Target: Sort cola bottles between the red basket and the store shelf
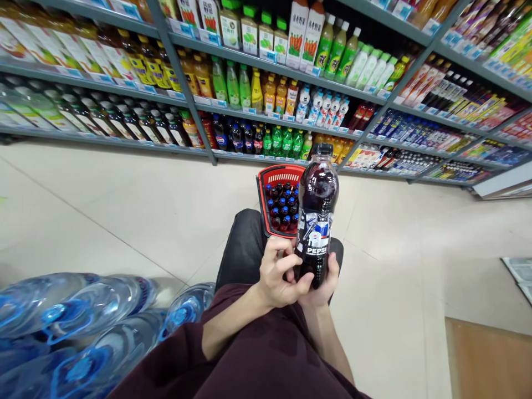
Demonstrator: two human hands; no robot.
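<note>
A dark Pepsi bottle (318,213) with a black cap stands almost upright in front of me, its label facing my view. Around its base is my right hand (324,288), closed, with the thumb along the bottle's right side. My left hand (282,272) has its fingers curled against the lower left side, thumb across the front near the bottom; it is closed on the bottle too. Beyond my knees, a red shopping basket (284,168) on the floor holds several dark bottles (284,210) with blue or black caps. The Pepsi bottle hides part of the basket's right side.
Grey shelves (249,58) packed with drinks run across the far side. Pepsi bottles (236,137) and green soda bottles (286,142) stand on the bottom shelf. Large water jugs (112,296) crowd the lower left. A brown board (490,360) lies at the lower right.
</note>
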